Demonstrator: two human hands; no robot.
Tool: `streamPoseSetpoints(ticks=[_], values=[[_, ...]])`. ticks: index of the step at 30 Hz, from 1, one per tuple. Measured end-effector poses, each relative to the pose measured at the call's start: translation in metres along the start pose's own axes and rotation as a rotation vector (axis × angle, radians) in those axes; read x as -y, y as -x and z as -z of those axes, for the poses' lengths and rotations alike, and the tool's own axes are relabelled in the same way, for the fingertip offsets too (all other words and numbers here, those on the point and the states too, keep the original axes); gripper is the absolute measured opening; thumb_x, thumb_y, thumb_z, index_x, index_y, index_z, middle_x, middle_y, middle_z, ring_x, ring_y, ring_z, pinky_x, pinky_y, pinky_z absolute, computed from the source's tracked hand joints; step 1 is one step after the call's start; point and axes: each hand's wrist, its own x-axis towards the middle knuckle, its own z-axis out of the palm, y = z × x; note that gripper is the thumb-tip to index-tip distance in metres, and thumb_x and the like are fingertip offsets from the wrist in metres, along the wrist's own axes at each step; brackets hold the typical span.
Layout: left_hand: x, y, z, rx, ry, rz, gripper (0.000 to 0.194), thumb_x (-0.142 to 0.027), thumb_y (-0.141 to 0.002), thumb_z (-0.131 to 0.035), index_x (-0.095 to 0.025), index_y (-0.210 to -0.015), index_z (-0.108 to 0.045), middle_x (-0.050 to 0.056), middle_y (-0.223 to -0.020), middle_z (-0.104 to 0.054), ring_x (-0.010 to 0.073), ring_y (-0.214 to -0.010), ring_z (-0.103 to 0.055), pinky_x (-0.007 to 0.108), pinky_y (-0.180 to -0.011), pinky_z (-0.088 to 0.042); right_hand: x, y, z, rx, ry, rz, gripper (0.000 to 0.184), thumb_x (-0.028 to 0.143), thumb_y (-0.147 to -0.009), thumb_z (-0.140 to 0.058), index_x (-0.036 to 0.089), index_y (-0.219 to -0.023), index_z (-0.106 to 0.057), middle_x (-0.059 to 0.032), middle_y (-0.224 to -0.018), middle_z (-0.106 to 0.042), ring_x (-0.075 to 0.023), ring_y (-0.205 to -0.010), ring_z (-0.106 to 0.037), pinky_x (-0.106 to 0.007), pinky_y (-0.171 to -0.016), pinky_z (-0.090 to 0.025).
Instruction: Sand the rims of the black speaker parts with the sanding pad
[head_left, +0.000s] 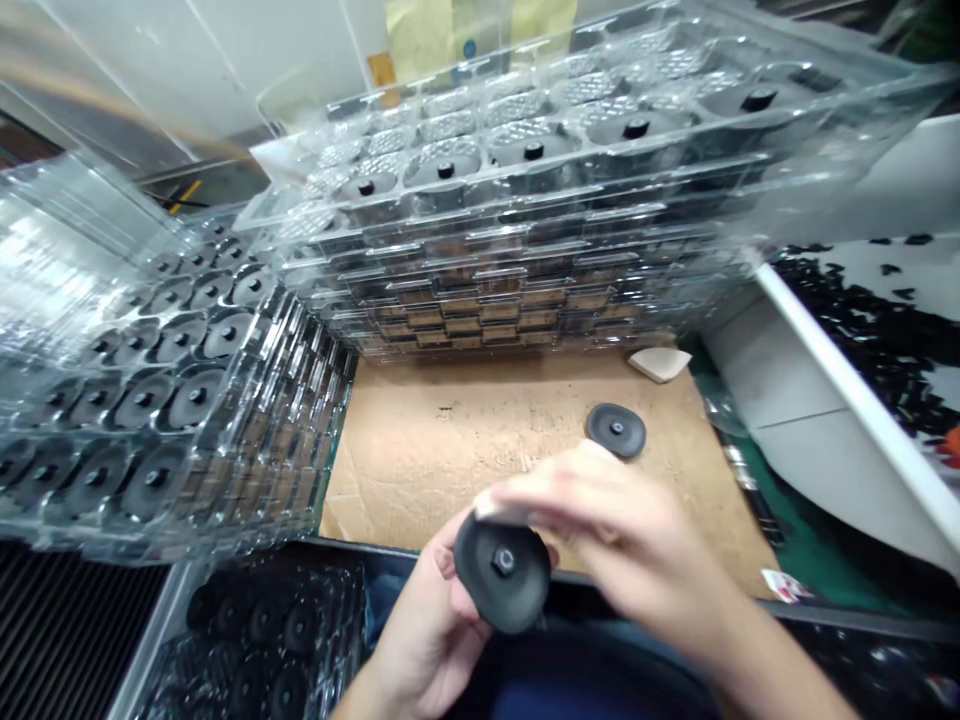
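Note:
A round black rubber disc (501,575) with a metal hex nut at its centre is held up near the bottom of the view. My left hand (427,640) cups it from below and behind. My right hand (600,520) reaches over from the right, its blurred fingers pressing on the disc's upper edge. A second black disc (616,431) with a central fitting lies flat on a cardboard sheet (450,470), just beyond my right fingers. Nothing shows of the held disc's far side.
Tall stacks of clear plastic trays (487,200) holding black discs rise behind and left of the cardboard. Another tray (262,640) sits lower left. A beige scrap (660,364) lies on the cardboard. A white bin (862,340) of small black parts stands right.

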Motion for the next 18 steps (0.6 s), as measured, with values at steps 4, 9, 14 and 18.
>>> streamPoseSetpoints(ticks=[4, 9, 14, 18], values=[[-0.003, 0.001, 0.008, -0.099, 0.055, -0.047, 0.055, -0.036, -0.052, -0.079, -0.026, -0.104, -0.065, 0.007, -0.121, -0.058, 0.0253, -0.099, -0.061, 0.030, -0.082, -0.047, -0.043, 0.033, -0.009, -0.142, 0.019, -0.491, 0.022, 0.031, -0.088, -0.049, 0.023, -0.099, -0.065, -0.0040, -0.102, -0.068, -0.0193, -0.093, -0.063, -0.029, -0.075, -0.053], [0.001, -0.004, 0.013, -0.100, 0.101, -0.127, 0.055, -0.036, -0.059, -0.076, -0.019, -0.109, -0.062, 0.011, -0.111, -0.063, 0.0269, -0.105, -0.058, 0.036, -0.090, -0.045, -0.063, 0.070, -0.037, -0.056, 0.037, -0.521, 0.023, 0.034, -0.085, -0.052, 0.022, -0.092, -0.069, -0.0034, -0.082, -0.071, -0.0187, -0.069, -0.067, -0.027, -0.058, -0.055], [0.005, -0.007, 0.007, -0.090, 0.100, -0.131, 0.047, -0.033, -0.067, -0.070, -0.020, -0.111, -0.060, 0.011, -0.119, -0.060, 0.0267, -0.106, -0.057, 0.037, -0.091, -0.044, -0.036, 0.044, -0.018, -0.186, 0.058, -0.530, 0.024, 0.031, -0.086, -0.050, 0.021, -0.102, -0.065, -0.0049, -0.104, -0.068, -0.0197, -0.092, -0.064, -0.026, -0.070, -0.055], [0.011, -0.007, 0.004, -0.081, 0.093, -0.109, 0.044, -0.031, -0.064, -0.073, -0.020, -0.105, -0.063, 0.007, -0.106, -0.066, 0.0198, -0.098, -0.060, 0.027, -0.084, -0.047, 0.008, 0.013, -0.012, -0.304, 0.086, -0.247, 0.022, 0.020, -0.086, -0.048, 0.021, -0.104, -0.062, -0.0035, -0.099, -0.068, -0.0169, -0.085, -0.064, -0.027, -0.071, -0.052]])
